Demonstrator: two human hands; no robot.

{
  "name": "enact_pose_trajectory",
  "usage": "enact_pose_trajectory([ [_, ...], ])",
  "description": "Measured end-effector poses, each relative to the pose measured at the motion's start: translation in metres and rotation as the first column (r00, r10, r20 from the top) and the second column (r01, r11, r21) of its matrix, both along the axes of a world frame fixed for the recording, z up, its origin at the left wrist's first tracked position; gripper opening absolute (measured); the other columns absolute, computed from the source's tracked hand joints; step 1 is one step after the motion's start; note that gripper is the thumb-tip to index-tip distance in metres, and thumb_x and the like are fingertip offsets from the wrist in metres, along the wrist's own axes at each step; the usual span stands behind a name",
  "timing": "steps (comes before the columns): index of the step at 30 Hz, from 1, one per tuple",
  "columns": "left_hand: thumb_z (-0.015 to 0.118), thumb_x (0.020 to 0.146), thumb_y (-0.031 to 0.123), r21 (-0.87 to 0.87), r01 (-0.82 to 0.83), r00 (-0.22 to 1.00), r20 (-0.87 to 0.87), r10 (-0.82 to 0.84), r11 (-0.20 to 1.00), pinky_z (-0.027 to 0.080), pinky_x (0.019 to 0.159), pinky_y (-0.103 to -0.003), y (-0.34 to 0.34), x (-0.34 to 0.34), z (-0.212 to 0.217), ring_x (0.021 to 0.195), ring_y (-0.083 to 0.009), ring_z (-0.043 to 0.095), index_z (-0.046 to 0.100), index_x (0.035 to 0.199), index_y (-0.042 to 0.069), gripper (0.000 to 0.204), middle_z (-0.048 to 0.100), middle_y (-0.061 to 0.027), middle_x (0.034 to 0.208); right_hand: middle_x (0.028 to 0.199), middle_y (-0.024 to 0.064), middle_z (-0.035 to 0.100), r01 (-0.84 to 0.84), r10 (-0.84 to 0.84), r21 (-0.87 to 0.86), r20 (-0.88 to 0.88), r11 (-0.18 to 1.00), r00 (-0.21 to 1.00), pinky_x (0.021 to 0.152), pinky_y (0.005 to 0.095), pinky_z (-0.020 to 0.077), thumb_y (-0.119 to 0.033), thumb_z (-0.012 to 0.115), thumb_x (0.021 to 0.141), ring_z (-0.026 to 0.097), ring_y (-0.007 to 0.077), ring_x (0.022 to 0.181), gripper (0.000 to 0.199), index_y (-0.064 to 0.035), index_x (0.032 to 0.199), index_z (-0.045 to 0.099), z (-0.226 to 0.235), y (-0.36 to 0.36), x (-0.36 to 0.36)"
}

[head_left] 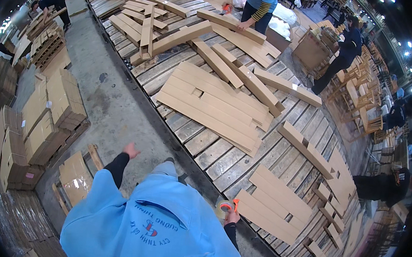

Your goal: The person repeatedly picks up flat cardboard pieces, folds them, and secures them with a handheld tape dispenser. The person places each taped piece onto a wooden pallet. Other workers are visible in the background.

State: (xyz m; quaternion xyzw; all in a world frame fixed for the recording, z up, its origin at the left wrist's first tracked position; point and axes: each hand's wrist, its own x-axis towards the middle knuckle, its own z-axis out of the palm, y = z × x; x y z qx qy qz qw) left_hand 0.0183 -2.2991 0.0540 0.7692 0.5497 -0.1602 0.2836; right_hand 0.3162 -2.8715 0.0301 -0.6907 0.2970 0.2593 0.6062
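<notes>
The tape dispenser [223, 208] could strike the near long edge of the tabletop [213, 153], because the right hand [232, 216] holds it close beside this edge. Its tape might also catch on the flat cardboard [278, 198] nearby, if a sticky end hangs free; this is too small to tell. The dispenser lies within the right hand's fingers, which are curled around it. The left hand [131, 150] is empty, its fingers partly extended above the floor [112, 105], well apart from the dispenser.

Slatted wd tbl [209, 153] w/ cardbd pcs [222, 108].
</notes>
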Motion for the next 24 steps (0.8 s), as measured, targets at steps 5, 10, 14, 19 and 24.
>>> enact_pose_trajectory([
  [5, 0.082, 0.078, 0.036, 0.308, 0.179, 0.943, 0.219, -0.252, 0.934, 0.043, 0.11, -0.048, 0.112, 0.118, 0.053, 0.133, -0.0427, 0.049, 0.05, 0.14, 0.002, 0.077, 0.051, -0.0257, 0.144, 0.069, 0.0021, 0.055, 0.039, -0.039, -0.05, 0.0, 0.998, 0.999, 0.034, 0.0286, 0.0331, 0.004, 0.061, 0.077, 0.048, 0.0126, 0.041, 0.041, 0.0012, 0.118, 0.064, -0.031, 0.031, 0.003],
  [10, 0.082, 0.075, 0.031, 0.502, 0.259, 0.892, 0.204, -0.404, 0.825, 0.042, 0.109, -0.054, 0.268, 0.237, 0.091, 0.135, -0.0428, 0.043, 0.051, 0.138, 0.009, 0.074, 0.042, -0.0228, 0.149, 0.066, 0.0, 0.055, 0.098, -0.101, -0.051, -0.05, 0.994, 0.994, 0.034, 0.0292, 0.0319, -0.002, 0.066, 0.083, 0.047, 0.0115, 0.041, 0.025, -0.0035, 0.108, 0.067, -0.001, 0.081, -0.008],
  [14, 0.083, 0.071, 0.03, 0.626, 0.316, 0.825, 0.191, -0.533, 0.713, 0.034, 0.113, -0.057, 0.413, 0.347, 0.089, 0.139, -0.0419, 0.038, 0.051, 0.133, 0.013, 0.072, 0.039, -0.0225, 0.15, 0.074, 0.0025, 0.066, -0.069, 0.062, -0.23, -0.038, 0.971, 0.997, 0.039, 0.03, 0.036, -0.022, 0.069, 0.092, 0.051, 0.0103, 0.046, 0.028, -0.0066, 0.115, 0.068, 0.028, 0.104, -0.045],
  [19, 0.086, 0.067, 0.032, 0.666, 0.37, 0.836, 0.065, -0.544, 0.648, 0.025, 0.116, -0.065, 0.537, 0.438, 0.039, 0.148, -0.0409, 0.027, 0.056, 0.132, 0.017, 0.074, 0.029, -0.0226, 0.159, 0.073, 0.0022, 0.065, -0.149, 0.068, -0.394, -0.21, 0.907, 0.975, 0.039, 0.0298, 0.0358, -0.022, 0.069, 0.092, 0.051, 0.0102, 0.046, 0.028, -0.0062, 0.114, 0.068, 0.085, 0.243, -0.099],
  [24, 0.091, 0.06, 0.036, 0.595, 0.421, 0.835, 0.041, -0.549, 0.684, 0.024, 0.115, -0.069, 0.597, 0.468, -0.009, 0.145, -0.0412, 0.032, 0.055, 0.134, 0.018, 0.084, 0.033, -0.0218, 0.156, 0.072, 0.002, 0.064, -0.154, 0.022, -0.47, -0.274, 0.869, 0.961, 0.039, 0.0295, 0.0356, -0.022, 0.069, 0.092, 0.051, 0.01, 0.046, 0.027, -0.0058, 0.114, 0.068, 0.11, 0.354, -0.105],
])
